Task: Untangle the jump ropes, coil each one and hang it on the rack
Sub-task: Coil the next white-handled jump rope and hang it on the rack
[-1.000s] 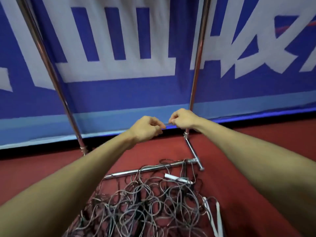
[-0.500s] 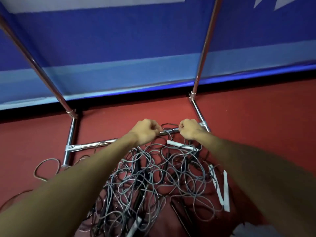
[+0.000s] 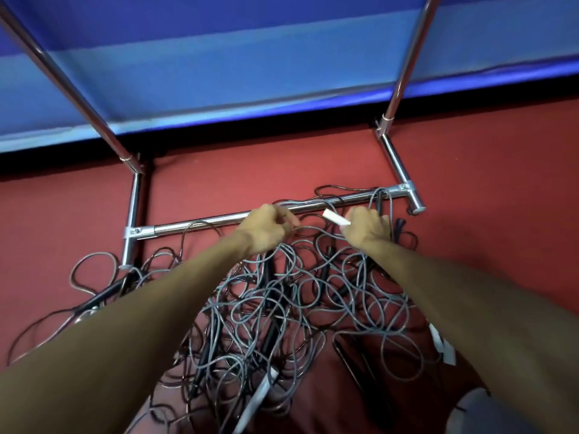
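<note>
A big tangle of grey jump ropes (image 3: 282, 302) with black and white handles lies on the red floor at the foot of the chrome rack (image 3: 200, 223). Some loops drape over the rack's low crossbar. My left hand (image 3: 266, 228) is curled over the pile's far edge and pinches a grey rope strand. My right hand (image 3: 365, 228) grips a white handle (image 3: 336, 217) that sticks out between thumb and fingers, just in front of the crossbar.
The rack's two uprights (image 3: 407, 57) rise toward a blue banner wall (image 3: 250, 57) behind. Another white handle (image 3: 257, 399) lies in the pile near me, and white handles (image 3: 443, 346) lie at the right. Bare red floor (image 3: 501, 183) spreads to the right.
The view has tilted down from the banner to the floor. Both hands have dropped from mid-air to the pile by the low crossbar, and my right hand now holds a white handle.
</note>
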`<action>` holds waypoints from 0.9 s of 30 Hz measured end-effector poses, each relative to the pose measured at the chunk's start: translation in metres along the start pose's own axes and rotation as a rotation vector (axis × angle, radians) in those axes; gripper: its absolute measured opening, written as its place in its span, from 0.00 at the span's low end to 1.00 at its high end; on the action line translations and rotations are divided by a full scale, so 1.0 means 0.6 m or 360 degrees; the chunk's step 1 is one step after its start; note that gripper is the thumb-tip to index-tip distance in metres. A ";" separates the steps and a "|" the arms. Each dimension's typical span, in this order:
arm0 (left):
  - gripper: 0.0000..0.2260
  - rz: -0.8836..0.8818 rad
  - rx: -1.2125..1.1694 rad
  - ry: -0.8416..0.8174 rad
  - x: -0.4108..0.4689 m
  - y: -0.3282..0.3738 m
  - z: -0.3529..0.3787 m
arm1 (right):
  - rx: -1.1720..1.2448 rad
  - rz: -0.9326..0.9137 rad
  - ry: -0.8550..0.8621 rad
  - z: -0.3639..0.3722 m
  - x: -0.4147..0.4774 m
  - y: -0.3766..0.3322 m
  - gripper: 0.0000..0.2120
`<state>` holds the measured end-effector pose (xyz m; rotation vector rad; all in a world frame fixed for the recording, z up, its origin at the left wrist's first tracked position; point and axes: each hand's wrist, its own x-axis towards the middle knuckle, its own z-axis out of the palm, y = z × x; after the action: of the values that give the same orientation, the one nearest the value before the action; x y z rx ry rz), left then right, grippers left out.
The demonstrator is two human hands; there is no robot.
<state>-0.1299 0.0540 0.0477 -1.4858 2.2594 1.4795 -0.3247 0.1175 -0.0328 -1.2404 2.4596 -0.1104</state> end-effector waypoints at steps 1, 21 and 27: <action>0.12 0.0003 -0.0003 0.0021 -0.011 0.002 -0.012 | 0.0124 -0.0023 0.0042 -0.011 -0.005 -0.010 0.09; 0.14 0.0412 0.0455 0.0920 -0.377 0.171 -0.260 | 0.0678 -0.1449 0.0213 -0.424 -0.269 -0.310 0.12; 0.14 0.0518 -0.0310 0.0995 -0.399 0.164 -0.261 | 0.0510 -0.1523 0.0505 -0.479 -0.286 -0.304 0.21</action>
<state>-0.0090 0.1090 0.3195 -1.9310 2.8958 1.5003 -0.2002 0.1133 0.3279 -2.2279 1.7248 -0.9616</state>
